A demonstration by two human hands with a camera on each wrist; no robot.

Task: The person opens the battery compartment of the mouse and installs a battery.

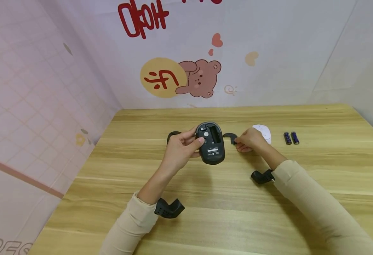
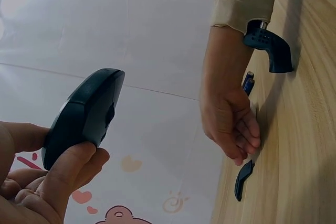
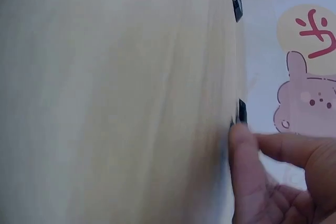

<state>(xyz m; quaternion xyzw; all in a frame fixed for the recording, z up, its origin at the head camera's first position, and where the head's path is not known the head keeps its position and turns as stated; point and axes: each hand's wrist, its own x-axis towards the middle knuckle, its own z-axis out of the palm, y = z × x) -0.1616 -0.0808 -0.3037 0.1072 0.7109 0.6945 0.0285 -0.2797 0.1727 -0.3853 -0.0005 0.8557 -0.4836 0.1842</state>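
Observation:
My left hand (image 1: 181, 147) grips a black computer mouse (image 1: 212, 150) raised above the table, its underside facing me. An uncovered battery slot (image 1: 216, 134) shows there, beside a label. In the left wrist view the mouse (image 2: 86, 111) appears side-on, between thumb and fingers. My right hand (image 1: 250, 139) is low at the tabletop, thumb and finger pinching one end of a curved black battery cover (image 1: 229, 135). The right wrist view shows those fingertips meeting at the cover (image 3: 242, 110). Part of it is hidden by the fingers.
A white mouse (image 1: 263, 131) sits just behind my right hand. Two dark blue batteries (image 1: 291, 138) lie side by side farther right. Behind my left hand is a dark rounded object (image 1: 173, 134), mostly hidden. The wooden table (image 1: 212, 212) meets a printed wall cloth at the back.

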